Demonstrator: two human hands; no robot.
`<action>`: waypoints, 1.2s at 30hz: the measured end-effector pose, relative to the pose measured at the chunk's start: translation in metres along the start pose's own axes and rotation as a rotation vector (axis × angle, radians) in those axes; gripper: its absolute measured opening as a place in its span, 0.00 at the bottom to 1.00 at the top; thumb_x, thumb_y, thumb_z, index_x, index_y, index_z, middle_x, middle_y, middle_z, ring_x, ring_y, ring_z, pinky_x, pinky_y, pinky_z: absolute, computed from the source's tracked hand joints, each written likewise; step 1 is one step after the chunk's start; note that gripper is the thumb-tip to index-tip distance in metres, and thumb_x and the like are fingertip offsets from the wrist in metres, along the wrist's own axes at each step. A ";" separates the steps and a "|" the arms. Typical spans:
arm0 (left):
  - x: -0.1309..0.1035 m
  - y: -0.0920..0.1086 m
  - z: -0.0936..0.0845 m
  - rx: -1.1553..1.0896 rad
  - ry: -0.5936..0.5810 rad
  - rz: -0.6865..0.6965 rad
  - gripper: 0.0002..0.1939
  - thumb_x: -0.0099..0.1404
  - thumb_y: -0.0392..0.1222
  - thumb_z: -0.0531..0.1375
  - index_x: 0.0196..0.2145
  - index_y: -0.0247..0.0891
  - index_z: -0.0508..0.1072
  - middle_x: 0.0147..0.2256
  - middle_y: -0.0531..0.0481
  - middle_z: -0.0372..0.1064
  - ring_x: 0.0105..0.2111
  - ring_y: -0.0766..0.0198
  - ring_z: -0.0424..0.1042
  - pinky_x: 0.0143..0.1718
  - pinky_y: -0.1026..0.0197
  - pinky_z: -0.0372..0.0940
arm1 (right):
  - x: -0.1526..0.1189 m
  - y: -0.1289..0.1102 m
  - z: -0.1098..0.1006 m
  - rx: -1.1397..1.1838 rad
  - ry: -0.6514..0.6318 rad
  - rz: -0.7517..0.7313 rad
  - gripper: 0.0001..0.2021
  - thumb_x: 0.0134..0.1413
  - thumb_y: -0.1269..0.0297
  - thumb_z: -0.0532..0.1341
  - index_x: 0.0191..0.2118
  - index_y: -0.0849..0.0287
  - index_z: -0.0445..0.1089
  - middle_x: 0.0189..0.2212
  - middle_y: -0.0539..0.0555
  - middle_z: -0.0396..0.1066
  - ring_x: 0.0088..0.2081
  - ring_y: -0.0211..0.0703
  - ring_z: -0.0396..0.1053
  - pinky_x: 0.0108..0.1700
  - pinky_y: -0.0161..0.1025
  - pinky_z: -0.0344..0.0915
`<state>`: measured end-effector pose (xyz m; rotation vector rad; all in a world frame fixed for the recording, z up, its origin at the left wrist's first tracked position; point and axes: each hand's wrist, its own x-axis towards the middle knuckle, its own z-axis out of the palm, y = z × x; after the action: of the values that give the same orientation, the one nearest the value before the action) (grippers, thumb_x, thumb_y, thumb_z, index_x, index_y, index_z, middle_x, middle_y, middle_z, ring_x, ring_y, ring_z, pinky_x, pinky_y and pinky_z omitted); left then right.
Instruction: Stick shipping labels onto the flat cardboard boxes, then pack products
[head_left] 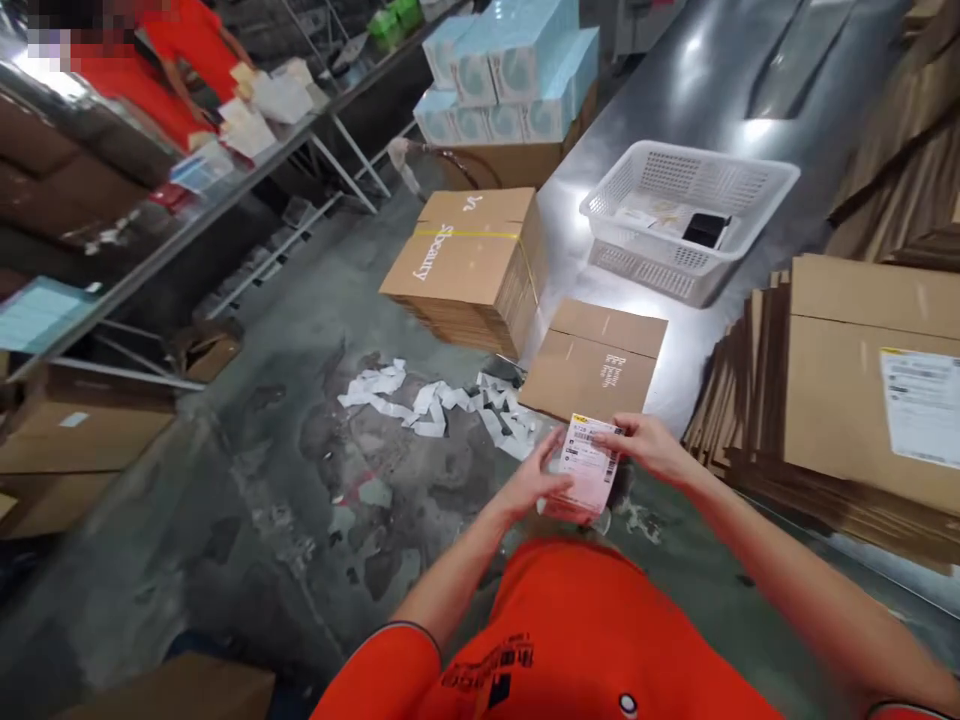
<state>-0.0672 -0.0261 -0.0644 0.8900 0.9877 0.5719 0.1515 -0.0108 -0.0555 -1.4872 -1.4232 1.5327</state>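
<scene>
Head view: a printed label [589, 472] is held between left hand [531, 482] and right hand [654, 447], beside the flat carton's [581, 372] near edge; uneven pulling could crease it, a slack pinch drop it floorward, near crumpled white strips [429, 402].

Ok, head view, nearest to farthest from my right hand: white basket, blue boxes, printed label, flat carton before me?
1. Printed label, in your right hand.
2. Flat carton, just ahead, left.
3. White basket, farther ahead, right.
4. Blue boxes, far ahead, left.
</scene>
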 end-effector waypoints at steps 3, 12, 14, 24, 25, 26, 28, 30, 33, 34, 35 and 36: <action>0.030 0.009 -0.005 0.027 0.179 0.020 0.20 0.47 0.49 0.70 0.35 0.34 0.75 0.33 0.48 0.74 0.34 0.61 0.72 0.39 0.60 0.66 | 0.009 0.001 0.022 -0.068 0.016 -0.028 0.22 0.51 0.43 0.58 0.28 0.60 0.70 0.22 0.49 0.69 0.26 0.37 0.62 0.27 0.34 0.57; 0.071 -0.054 -0.051 0.045 0.230 -0.248 0.19 0.44 0.49 0.70 0.30 0.32 0.76 0.24 0.50 0.72 0.24 0.66 0.68 0.27 0.65 0.62 | 0.106 0.044 0.000 -0.573 0.369 -0.069 0.20 0.61 0.50 0.50 0.29 0.57 0.70 0.28 0.55 0.71 0.31 0.44 0.66 0.36 0.41 0.62; 0.059 -0.076 -0.065 0.015 0.186 -0.342 0.22 0.41 0.47 0.72 0.33 0.32 0.77 0.29 0.46 0.76 0.28 0.62 0.71 0.30 0.62 0.65 | 0.132 0.051 -0.015 -0.710 0.457 -0.042 0.18 0.61 0.51 0.53 0.36 0.58 0.73 0.35 0.60 0.73 0.39 0.50 0.67 0.43 0.46 0.62; 0.057 -0.051 -0.118 0.157 0.364 -0.094 0.19 0.52 0.53 0.66 0.34 0.33 0.80 0.37 0.44 0.78 0.39 0.54 0.74 0.44 0.55 0.67 | 0.160 0.058 0.041 -0.940 0.490 -0.053 0.30 0.63 0.55 0.49 0.64 0.70 0.53 0.65 0.69 0.52 0.66 0.60 0.43 0.64 0.59 0.39; 0.073 -0.039 -0.119 0.174 0.381 -0.047 0.18 0.54 0.51 0.65 0.35 0.34 0.80 0.39 0.44 0.78 0.42 0.54 0.73 0.46 0.55 0.67 | 0.163 0.059 0.049 -0.954 0.481 -0.050 0.31 0.62 0.55 0.49 0.65 0.70 0.52 0.66 0.69 0.50 0.67 0.60 0.41 0.65 0.60 0.35; 0.088 -0.028 -0.118 0.179 0.366 -0.012 0.16 0.55 0.50 0.64 0.36 0.35 0.80 0.42 0.44 0.77 0.44 0.54 0.73 0.49 0.55 0.65 | 0.164 0.062 0.052 -0.962 0.462 -0.050 0.31 0.62 0.54 0.49 0.65 0.70 0.51 0.66 0.68 0.48 0.68 0.61 0.39 0.65 0.62 0.33; 0.113 -0.012 -0.114 0.181 0.304 0.048 0.14 0.55 0.46 0.65 0.37 0.36 0.80 0.46 0.44 0.75 0.49 0.54 0.71 0.53 0.56 0.63 | 0.158 0.068 0.045 -0.940 0.438 -0.048 0.31 0.62 0.53 0.49 0.65 0.67 0.53 0.66 0.67 0.48 0.68 0.59 0.40 0.65 0.60 0.36; 0.125 -0.004 -0.110 0.152 0.270 0.082 0.11 0.53 0.42 0.66 0.36 0.37 0.80 0.47 0.45 0.75 0.53 0.54 0.68 0.56 0.57 0.60 | 0.137 0.077 0.026 -0.859 0.553 0.036 0.29 0.61 0.54 0.49 0.63 0.65 0.56 0.65 0.66 0.52 0.66 0.58 0.45 0.64 0.57 0.43; 0.125 -0.003 -0.107 0.003 0.332 -0.013 0.10 0.49 0.41 0.69 0.30 0.35 0.79 0.36 0.45 0.78 0.46 0.53 0.73 0.51 0.56 0.65 | 0.093 0.086 0.007 -0.644 0.817 0.354 0.26 0.58 0.55 0.51 0.57 0.66 0.62 0.57 0.69 0.62 0.59 0.60 0.57 0.58 0.56 0.54; 0.123 -0.002 -0.107 -0.043 0.354 -0.055 0.11 0.48 0.43 0.69 0.29 0.34 0.78 0.32 0.46 0.78 0.42 0.53 0.75 0.46 0.55 0.68 | 0.079 0.085 0.007 -0.559 0.844 0.417 0.26 0.56 0.55 0.52 0.56 0.66 0.64 0.53 0.68 0.66 0.56 0.60 0.60 0.56 0.56 0.57; 0.119 -0.001 -0.107 -0.073 0.369 -0.080 0.12 0.48 0.45 0.69 0.28 0.34 0.77 0.29 0.47 0.77 0.37 0.54 0.76 0.43 0.55 0.69 | 0.067 0.081 0.009 -0.468 0.853 0.430 0.26 0.55 0.55 0.53 0.55 0.65 0.64 0.51 0.67 0.68 0.54 0.59 0.63 0.55 0.56 0.59; 0.114 0.002 -0.105 -0.099 0.378 -0.083 0.14 0.49 0.47 0.69 0.29 0.33 0.77 0.27 0.47 0.77 0.34 0.55 0.76 0.40 0.55 0.70 | 0.057 0.074 0.012 -0.371 0.863 0.394 0.26 0.54 0.55 0.54 0.56 0.64 0.64 0.50 0.65 0.69 0.52 0.58 0.64 0.54 0.54 0.61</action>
<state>-0.1092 0.1012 -0.1431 0.6613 1.3190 0.7277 0.1468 0.0173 -0.1447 -2.3620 -0.9315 0.6215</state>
